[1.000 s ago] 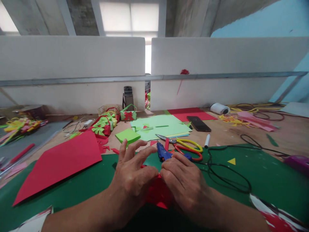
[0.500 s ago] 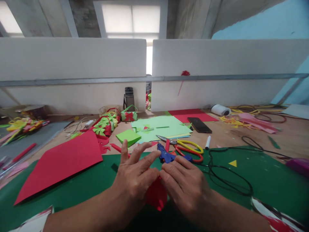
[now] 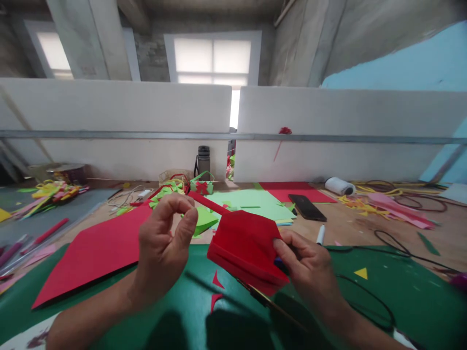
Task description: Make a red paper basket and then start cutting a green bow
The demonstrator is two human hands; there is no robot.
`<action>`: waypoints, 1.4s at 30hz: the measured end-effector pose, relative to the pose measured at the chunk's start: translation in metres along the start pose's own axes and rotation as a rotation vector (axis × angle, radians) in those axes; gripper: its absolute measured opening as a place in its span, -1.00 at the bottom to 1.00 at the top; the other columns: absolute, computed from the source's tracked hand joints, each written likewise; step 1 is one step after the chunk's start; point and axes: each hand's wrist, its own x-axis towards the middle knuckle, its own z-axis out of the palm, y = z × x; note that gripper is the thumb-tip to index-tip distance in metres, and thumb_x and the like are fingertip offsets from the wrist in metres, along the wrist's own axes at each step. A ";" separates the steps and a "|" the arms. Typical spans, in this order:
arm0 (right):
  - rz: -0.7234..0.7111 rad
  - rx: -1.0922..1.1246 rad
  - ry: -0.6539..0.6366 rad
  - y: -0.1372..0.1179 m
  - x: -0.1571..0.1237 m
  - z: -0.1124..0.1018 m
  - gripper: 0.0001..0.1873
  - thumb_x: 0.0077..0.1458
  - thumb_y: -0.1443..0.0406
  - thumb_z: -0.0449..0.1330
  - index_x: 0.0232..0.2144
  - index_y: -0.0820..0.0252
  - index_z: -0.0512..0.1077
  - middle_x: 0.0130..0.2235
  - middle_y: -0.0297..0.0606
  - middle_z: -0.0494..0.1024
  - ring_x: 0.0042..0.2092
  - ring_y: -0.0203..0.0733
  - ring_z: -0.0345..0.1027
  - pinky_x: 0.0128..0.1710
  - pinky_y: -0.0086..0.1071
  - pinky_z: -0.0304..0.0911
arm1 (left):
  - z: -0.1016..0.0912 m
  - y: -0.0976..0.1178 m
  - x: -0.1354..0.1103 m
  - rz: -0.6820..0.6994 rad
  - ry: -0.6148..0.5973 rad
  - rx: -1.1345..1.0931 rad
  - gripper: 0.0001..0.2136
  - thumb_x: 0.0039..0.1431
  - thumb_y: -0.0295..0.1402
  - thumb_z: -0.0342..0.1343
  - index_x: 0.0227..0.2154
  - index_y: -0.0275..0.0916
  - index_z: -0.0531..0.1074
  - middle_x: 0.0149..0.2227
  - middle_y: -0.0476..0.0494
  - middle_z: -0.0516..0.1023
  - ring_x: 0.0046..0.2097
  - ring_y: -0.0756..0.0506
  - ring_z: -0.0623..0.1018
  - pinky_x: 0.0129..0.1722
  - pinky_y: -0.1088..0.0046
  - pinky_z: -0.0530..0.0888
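Note:
My right hand (image 3: 306, 267) pinches the right edge of a red folded paper basket (image 3: 248, 238), held tilted above the green mat (image 3: 197, 287). From its upper left side a narrow red strip (image 3: 209, 201) sticks out towards my left hand (image 3: 166, 243). That hand is raised, thumb and forefinger brought together near the strip's end; what they pinch, if anything, is too small to tell. Two red scraps (image 3: 217, 280) lie below the basket. Beneath it runs a thin, dark, long thing (image 3: 268, 299), too blurred to name. A bit of blue (image 3: 279, 264) shows behind the basket.
A large red sheet (image 3: 105, 248) lies at left, pale green sheets (image 3: 251, 204) behind the basket. A phone (image 3: 307, 207), a white marker (image 3: 321, 235) and a black cord (image 3: 368, 299) are on the right. A dark bottle (image 3: 203, 163) stands at the white partition (image 3: 120, 112).
Both hands were together low over the red piece; now they are apart, and the basket is lifted into view in my right hand. The blue glue gun and scissors are mostly hidden. The view has tilted up.

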 end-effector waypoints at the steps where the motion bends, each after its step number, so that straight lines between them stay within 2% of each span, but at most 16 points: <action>1: 0.028 0.050 -0.002 0.000 0.000 -0.001 -0.70 0.15 0.18 0.04 -0.56 0.18 0.31 -0.55 -0.36 0.33 -0.50 -0.30 0.21 -0.52 -0.46 0.17 | 0.003 -0.005 0.000 -0.122 -0.009 -0.052 -0.89 0.18 -0.37 0.03 -0.45 -0.22 0.30 -0.45 0.02 0.34 -0.37 0.00 0.40 -0.37 0.49 0.41; 3: 0.061 0.126 0.005 0.001 0.000 -0.003 -0.68 0.14 0.14 0.06 -0.56 0.19 0.32 -0.53 -0.35 0.34 -0.49 -0.29 0.20 -0.51 -0.46 0.18 | 0.012 -0.015 -0.004 -0.367 -0.074 -0.173 -0.82 0.18 -0.28 0.04 -0.49 -0.23 0.29 -0.52 0.05 0.30 -0.46 0.03 0.36 -0.48 0.54 0.37; 4: 0.081 0.156 0.011 0.002 0.000 -0.004 -0.67 0.13 0.13 0.07 -0.57 0.19 0.32 -0.55 -0.36 0.32 -0.50 -0.30 0.18 -0.52 -0.46 0.16 | 0.016 -0.021 -0.007 -0.475 -0.123 -0.260 -0.81 0.16 -0.26 0.06 -0.48 -0.24 0.30 -0.52 0.05 0.31 -0.46 0.04 0.37 -0.46 0.54 0.38; 7: 0.173 0.247 0.013 0.004 -0.001 -0.005 -0.65 0.10 0.08 0.09 -0.57 0.19 0.32 -0.58 -0.40 0.27 -0.54 -0.32 0.11 -0.57 -0.47 0.10 | 0.027 -0.033 -0.019 -0.811 -0.257 -0.652 -0.77 0.14 -0.21 0.09 -0.24 -0.26 0.34 -0.32 -0.09 0.47 -0.30 -0.03 0.49 -0.35 0.46 0.44; 10: 0.233 0.294 0.002 0.009 -0.002 -0.003 -0.65 0.06 0.06 0.12 -0.57 0.19 0.32 -0.56 -0.38 0.28 -0.51 -0.30 0.13 -0.55 -0.47 0.12 | 0.032 -0.035 -0.026 -0.956 -0.391 -0.932 -0.65 0.11 -0.24 0.13 -0.07 -0.27 0.32 -0.20 -0.20 0.52 -0.20 -0.12 0.54 -0.22 0.34 0.45; 14: 0.312 0.353 -0.014 0.013 -0.007 0.005 -0.65 0.04 0.05 0.14 -0.56 0.20 0.35 -0.57 -0.40 0.27 -0.53 -0.32 0.09 -0.55 -0.48 0.08 | 0.033 -0.031 -0.026 -1.069 -0.353 -1.041 -0.58 0.01 -0.40 0.21 -0.03 -0.29 0.35 -0.18 -0.24 0.56 -0.18 -0.17 0.56 -0.14 0.29 0.43; 17: 0.308 0.418 -0.053 0.013 -0.010 0.011 -0.65 0.05 0.07 0.15 -0.59 0.20 0.34 -0.58 -0.40 0.29 -0.52 -0.33 0.11 -0.54 -0.48 0.09 | 0.032 -0.031 -0.024 -1.106 -0.358 -1.082 -0.60 -0.02 -0.48 0.21 -0.05 -0.30 0.40 -0.18 -0.25 0.57 -0.22 -0.15 0.57 -0.18 0.32 0.46; 21: 0.305 0.487 -0.095 0.011 -0.014 0.015 -0.65 0.05 0.08 0.16 -0.61 0.20 0.34 -0.56 -0.37 0.35 -0.50 -0.30 0.18 -0.49 -0.47 0.14 | 0.032 -0.031 -0.024 -1.061 -0.393 -1.069 -0.70 0.06 -0.48 0.16 -0.10 -0.34 0.45 -0.17 -0.28 0.57 -0.21 -0.12 0.57 -0.18 0.39 0.45; 25: 0.349 0.555 -0.168 0.011 -0.016 0.018 -0.67 0.10 0.09 0.12 -0.55 0.20 0.35 -0.52 -0.35 0.38 -0.43 -0.27 0.23 -0.39 -0.43 0.19 | 0.032 -0.028 -0.023 -1.073 -0.396 -1.063 -0.73 0.07 -0.48 0.15 -0.13 -0.36 0.47 -0.16 -0.31 0.57 -0.17 -0.16 0.56 -0.11 0.33 0.43; 29: 0.351 0.557 -0.196 0.011 -0.017 0.019 -0.65 0.09 0.08 0.13 -0.58 0.20 0.31 -0.53 -0.36 0.36 -0.45 -0.28 0.21 -0.40 -0.43 0.19 | 0.034 -0.027 -0.023 -1.086 -0.333 -1.055 -0.73 0.02 -0.49 0.18 -0.17 -0.41 0.48 -0.21 -0.32 0.58 -0.18 -0.19 0.57 -0.08 0.27 0.43; 32: 0.353 0.490 -0.190 0.010 -0.016 0.018 -0.64 0.05 0.08 0.16 -0.61 0.21 0.31 -0.57 -0.38 0.33 -0.47 -0.29 0.22 -0.43 -0.44 0.19 | 0.035 -0.029 -0.023 -1.125 -0.244 -1.003 -0.78 -0.04 -0.53 0.21 -0.26 -0.41 0.50 -0.31 -0.27 0.61 -0.27 -0.16 0.59 -0.19 0.34 0.49; 35: 0.332 0.423 -0.236 0.009 -0.015 0.018 -0.68 0.06 0.12 0.14 -0.58 0.23 0.36 -0.56 -0.36 0.38 -0.45 -0.27 0.29 -0.40 -0.42 0.22 | 0.032 -0.030 -0.021 -1.182 -0.150 -0.894 -0.80 -0.11 -0.57 0.22 -0.33 -0.36 0.49 -0.39 -0.20 0.62 -0.38 -0.11 0.60 -0.34 0.42 0.52; 39: 0.276 0.361 -0.309 0.012 -0.013 0.018 -0.71 0.08 0.19 0.12 -0.58 0.24 0.41 -0.54 -0.34 0.43 -0.44 -0.28 0.30 -0.39 -0.44 0.21 | 0.029 -0.027 -0.013 -1.233 -0.156 -0.765 -0.81 -0.08 -0.58 0.18 -0.33 -0.34 0.47 -0.38 -0.20 0.61 -0.40 -0.13 0.60 -0.42 0.41 0.54; 42: 0.220 0.314 -0.340 0.016 -0.006 0.011 -0.72 0.14 0.16 0.08 -0.41 0.22 0.47 -0.45 -0.32 0.49 -0.38 -0.26 0.35 -0.36 -0.44 0.25 | 0.026 -0.026 -0.005 -1.233 -0.126 -0.706 -0.85 -0.04 -0.63 0.12 -0.39 -0.33 0.47 -0.44 -0.15 0.60 -0.47 -0.08 0.59 -0.48 0.48 0.53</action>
